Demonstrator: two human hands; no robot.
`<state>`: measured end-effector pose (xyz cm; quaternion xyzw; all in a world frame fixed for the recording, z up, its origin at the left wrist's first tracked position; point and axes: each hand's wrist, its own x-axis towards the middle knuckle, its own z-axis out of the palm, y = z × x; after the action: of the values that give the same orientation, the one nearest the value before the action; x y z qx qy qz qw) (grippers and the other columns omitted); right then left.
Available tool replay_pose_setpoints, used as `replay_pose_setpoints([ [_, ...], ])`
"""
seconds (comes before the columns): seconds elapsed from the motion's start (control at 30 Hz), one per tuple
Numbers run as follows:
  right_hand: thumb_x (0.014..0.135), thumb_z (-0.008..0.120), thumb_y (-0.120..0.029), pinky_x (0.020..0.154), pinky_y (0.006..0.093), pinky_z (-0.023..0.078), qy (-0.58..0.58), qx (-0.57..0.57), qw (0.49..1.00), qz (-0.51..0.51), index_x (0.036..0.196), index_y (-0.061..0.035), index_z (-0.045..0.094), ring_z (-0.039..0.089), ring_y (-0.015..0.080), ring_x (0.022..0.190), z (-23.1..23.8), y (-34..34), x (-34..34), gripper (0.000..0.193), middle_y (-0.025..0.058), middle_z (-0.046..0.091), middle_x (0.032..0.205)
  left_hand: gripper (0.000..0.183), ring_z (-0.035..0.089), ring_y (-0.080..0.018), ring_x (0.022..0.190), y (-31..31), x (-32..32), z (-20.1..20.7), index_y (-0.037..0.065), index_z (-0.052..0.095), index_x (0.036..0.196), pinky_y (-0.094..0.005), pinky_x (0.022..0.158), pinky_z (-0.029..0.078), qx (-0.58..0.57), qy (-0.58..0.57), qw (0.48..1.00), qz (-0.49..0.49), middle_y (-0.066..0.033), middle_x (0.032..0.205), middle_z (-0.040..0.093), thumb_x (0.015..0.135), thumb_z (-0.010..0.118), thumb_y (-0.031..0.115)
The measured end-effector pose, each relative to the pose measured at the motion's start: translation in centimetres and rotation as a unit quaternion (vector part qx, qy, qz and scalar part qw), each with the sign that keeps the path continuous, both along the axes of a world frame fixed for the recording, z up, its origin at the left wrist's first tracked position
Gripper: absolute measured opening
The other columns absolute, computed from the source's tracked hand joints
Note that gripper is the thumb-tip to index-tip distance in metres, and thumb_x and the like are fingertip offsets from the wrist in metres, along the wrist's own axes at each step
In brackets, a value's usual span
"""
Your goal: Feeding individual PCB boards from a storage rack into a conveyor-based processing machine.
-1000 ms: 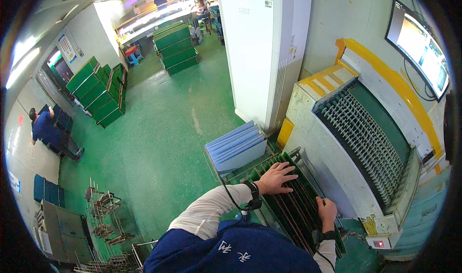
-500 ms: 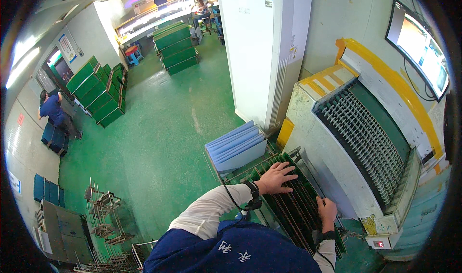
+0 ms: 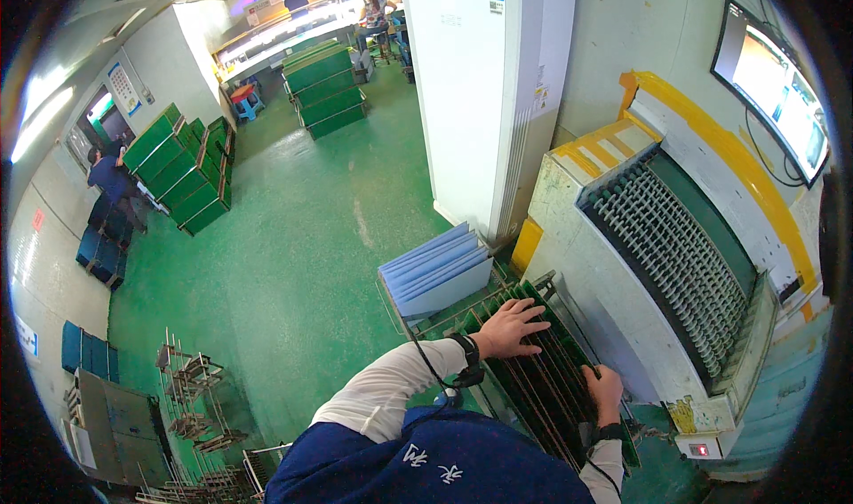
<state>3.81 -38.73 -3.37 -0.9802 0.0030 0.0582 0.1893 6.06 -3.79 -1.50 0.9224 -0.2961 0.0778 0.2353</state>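
Note:
Several thin dark green panels point(image 3: 537, 388) stand on edge, side by side, in a rack in front of me. My left hand point(image 3: 513, 328) lies across their top edges toward the far end, fingers spread and palm down. Nearer my body, at the stack's right side, my right hand point(image 3: 605, 392) has its fingers curled over the edge of a green panel. Its fingertips are partly hidden. Just beyond the left hand, light blue boards point(image 3: 440, 277) lean together in a wire frame.
A machine with a sloping bed of rollers point(image 3: 675, 264) stands close on the right, below a screen point(image 3: 775, 86). A tall white cabinet point(image 3: 471, 104) rises ahead. Green panel stacks point(image 3: 182, 171) and metal rod racks point(image 3: 191, 380) are on the left. A person point(image 3: 111, 180) is at the far left.
My hands keep nearly the same places on the green panels. At the far left, the person has moved farther away toward the doorway and green stacks.

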Motion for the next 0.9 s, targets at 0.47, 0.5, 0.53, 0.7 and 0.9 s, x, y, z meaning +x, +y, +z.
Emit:
replay_pose_setpoints([
  [0.47,0.091,0.073,-0.044,0.075,0.0554,0.053,0.026,-0.043,0.997,0.059,0.092,-0.0056,0.074,0.069,0.0461,0.089,-2.7,-1.5,0.4,0.039,0.0233,0.072,0.092,0.067,0.037,-0.0386,0.15,0.4,-0.8,-0.3,0.023,0.062,0.146,-0.0565,0.123,0.029,0.002,0.001,1.0,0.006,-0.0101,0.161,0.046,0.091,0.069,0.061],
  [0.5,0.091,0.073,-0.043,0.076,0.0557,0.053,0.014,-0.063,0.995,0.074,0.092,-0.0054,0.074,0.069,0.0464,0.089,-2.5,-1.2,0.2,0.038,0.0234,0.072,0.091,0.066,0.037,-0.0387,0.15,0.4,-0.7,-0.3,0.023,0.062,0.146,-0.0566,0.123,0.029,0.002,0.0,1.0,0.003,-0.0102,0.161,0.047,0.091,0.069,0.061],
  [0.53,0.09,0.074,-0.042,0.076,0.056,0.053,0.001,-0.082,0.993,0.088,0.092,-0.0052,0.074,0.069,0.0466,0.088,-2.2,-0.8,0.1,0.037,0.0234,0.072,0.09,0.066,0.037,-0.0387,0.15,0.4,-0.7,-0.4,0.023,0.062,0.145,-0.0566,0.123,0.029,0.001,0.0,1.0,0.001,-0.0103,0.161,0.047,0.091,0.069,0.061],
  [0.7,0.089,0.074,-0.038,0.076,0.0572,0.053,-0.022,-0.053,0.995,0.082,0.091,-0.0043,0.074,0.068,0.0471,0.087,1.3,0.1,-0.1,0.034,0.0233,0.072,0.089,0.064,0.036,-0.0391,0.15,0.3,-1.0,-0.5,0.023,0.064,0.144,-0.0566,0.123,0.029,-0.003,0.004,1.0,0.005,-0.0115,0.159,0.048,0.092,0.068,0.061],
  [0.9,0.084,0.076,-0.031,0.068,0.0533,0.043,-0.095,0.002,0.995,0.037,0.084,0.0038,0.062,0.059,0.0471,0.076,8.0,-1.7,-0.6,0.038,0.0284,0.061,0.081,0.065,0.037,-0.0397,0.15,0.2,-0.8,-0.3,0.024,0.063,0.144,-0.0563,0.123,0.029,-0.004,0.001,1.0,-0.001,-0.0122,0.159,0.048,0.091,0.069,0.06],
])
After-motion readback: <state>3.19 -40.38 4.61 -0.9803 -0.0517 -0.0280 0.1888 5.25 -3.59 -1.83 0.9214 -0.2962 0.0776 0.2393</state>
